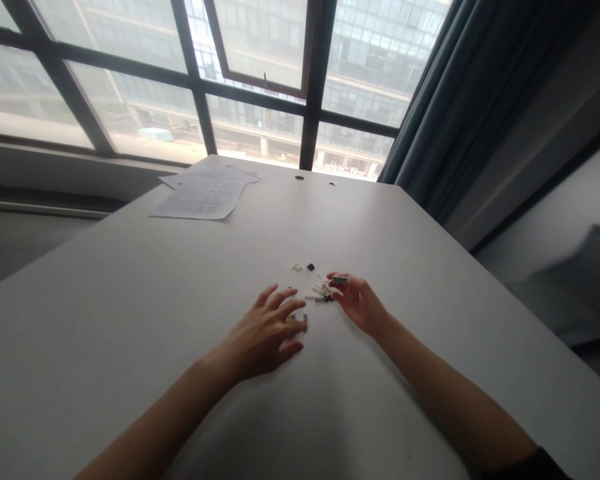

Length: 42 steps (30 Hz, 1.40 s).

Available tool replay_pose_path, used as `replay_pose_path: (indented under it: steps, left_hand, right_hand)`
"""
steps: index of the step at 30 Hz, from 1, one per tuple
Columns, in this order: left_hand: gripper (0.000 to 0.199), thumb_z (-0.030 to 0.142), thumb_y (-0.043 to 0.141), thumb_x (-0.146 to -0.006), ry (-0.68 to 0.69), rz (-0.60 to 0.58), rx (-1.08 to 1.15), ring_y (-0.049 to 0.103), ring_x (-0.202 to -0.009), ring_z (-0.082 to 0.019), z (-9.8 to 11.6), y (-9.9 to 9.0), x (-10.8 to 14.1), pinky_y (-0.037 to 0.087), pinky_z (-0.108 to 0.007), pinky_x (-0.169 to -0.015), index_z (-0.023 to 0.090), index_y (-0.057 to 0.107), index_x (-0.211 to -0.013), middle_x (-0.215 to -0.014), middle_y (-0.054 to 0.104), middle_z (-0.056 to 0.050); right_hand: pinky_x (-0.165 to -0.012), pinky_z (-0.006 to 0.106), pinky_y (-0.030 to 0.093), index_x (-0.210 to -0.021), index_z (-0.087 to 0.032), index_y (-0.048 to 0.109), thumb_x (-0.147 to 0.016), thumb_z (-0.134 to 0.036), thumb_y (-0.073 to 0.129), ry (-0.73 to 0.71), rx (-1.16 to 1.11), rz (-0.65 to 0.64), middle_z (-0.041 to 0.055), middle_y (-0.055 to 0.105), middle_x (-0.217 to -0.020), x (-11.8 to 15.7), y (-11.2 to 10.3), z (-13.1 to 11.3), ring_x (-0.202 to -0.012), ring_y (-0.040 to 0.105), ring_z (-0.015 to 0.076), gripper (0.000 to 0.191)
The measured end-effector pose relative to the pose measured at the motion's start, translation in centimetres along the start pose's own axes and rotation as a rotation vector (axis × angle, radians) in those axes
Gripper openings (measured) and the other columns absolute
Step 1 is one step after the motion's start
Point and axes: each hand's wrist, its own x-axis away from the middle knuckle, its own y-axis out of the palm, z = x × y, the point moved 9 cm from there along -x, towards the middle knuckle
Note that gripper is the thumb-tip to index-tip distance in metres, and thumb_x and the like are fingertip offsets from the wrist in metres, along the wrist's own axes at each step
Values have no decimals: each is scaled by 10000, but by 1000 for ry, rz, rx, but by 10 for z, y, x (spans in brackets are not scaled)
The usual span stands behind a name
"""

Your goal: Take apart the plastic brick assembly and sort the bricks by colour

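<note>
Fingers spread, my left hand (270, 330) hovers over or rests on a few small grey and yellowish building-block pieces (305, 318), which it partly covers. I cannot tell whether it touches them. My right hand (357, 301) pinches a small dark grey-green building brick (339, 281) between thumb and fingers. Just left of that hand lies a loose pile of white building-block pieces (320, 289), with dark pieces (323, 299) at its near side. Farther back are a small white piece (297, 266) and a black piece (311, 267).
The white table (145, 287) reaches to the windows. Several printed paper sheets (200, 193) lie at its far left. Two small holes, one a round cable hole (299, 178), are near the back edge. A dark curtain (445, 107) hangs at the right.
</note>
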Motion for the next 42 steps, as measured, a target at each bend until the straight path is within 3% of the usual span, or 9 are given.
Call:
replay_pose_path:
  steps: [5, 7, 11, 25, 29, 33, 36, 39, 42]
  left_hand:
    - [199, 396, 654, -804, 8, 7, 3, 410, -1276, -295, 1, 5, 1, 176, -536, -1114, 300, 685, -975, -1239, 594, -37]
    - [205, 398, 645, -811, 7, 1, -2, 415, -1274, -295, 2, 7, 1, 180, -537, -1114, 299, 684, -986, -1245, 593, -33]
    - [206, 396, 645, -810, 6, 2, -3, 421, -1269, -295, 2, 8, 1, 181, -535, -1118, 299, 687, -987, -1240, 598, -33]
    - [253, 372, 629, -823, 3, 1, -10, 438, -1259, -291, -1, 5, 1, 217, -538, -1106, 306, 656, -1065, -1256, 589, -41]
    - [271, 310, 582, -854, 6, 111, -18, 474, -1226, -258, -8, -17, 1, 264, -499, -1090, 282, 626, -1119, -1212, 614, -56]
    - [180, 284, 563, -865, -36, 228, -59, 523, -1163, -250, -19, -35, 3, 309, -482, -1054, 240, 649, -1018, -1115, 657, -61]
    - [128, 269, 559, -866, -41, 247, -69, 549, -1126, -239, -20, -36, 3, 323, -468, -1039, 233, 659, -937, -1065, 674, -50]
    - [113, 256, 563, -858, -42, 253, -70, 562, -1109, -231, -22, -35, 4, 317, -461, -1045, 243, 666, -900, -1052, 681, -37]
    - [110, 251, 563, -854, -63, 268, -92, 565, -1106, -236, -27, -37, 6, 320, -462, -1037, 241, 668, -885, -1038, 686, -35]
  right_hand:
    - [-909, 356, 427, -811, -197, 673, -724, -302, 631, -307, 579, -175, 70, 618, -1091, 24, 20, -23, -1032, 562, 222, 142]
    - [-972, 374, 371, -829, -213, 682, -664, -272, 721, -440, 856, -242, 53, 613, -1087, 35, 35, -23, -1078, 520, 229, 180]
    - [-983, 385, 328, -876, -218, 680, -673, -304, 745, -519, 1131, -268, 56, 608, -1145, 42, 53, -13, -1121, 480, 237, 230]
    - [-979, 389, 335, -992, -231, 651, -701, -314, 736, -470, 1115, -235, 53, 606, -1146, 39, 52, -9, -1130, 483, 238, 314]
    - [-987, 395, 361, -1104, -217, 602, -753, -317, 697, -447, 992, -87, 71, 610, -1142, 28, 27, -23, -1106, 511, 232, 377]
    - [-931, 375, 414, -1008, -197, 638, -766, -209, 642, -382, 965, 101, 66, 629, -1037, 10, -14, -32, -1010, 552, 216, 243]
    - [-943, 377, 403, -950, -196, 674, -736, -140, 637, -327, 1051, 37, 63, 632, -1026, 3, -20, -25, -1012, 548, 213, 225]
    - [-962, 390, 378, -966, -216, 688, -741, -165, 654, -320, 1131, -78, 60, 622, -1068, 4, -8, -14, -1054, 522, 219, 233]
    - [-959, 401, 364, -997, -224, 683, -774, -212, 659, -339, 1193, -82, 65, 613, -1086, 3, 0, -13, -1071, 502, 226, 225]
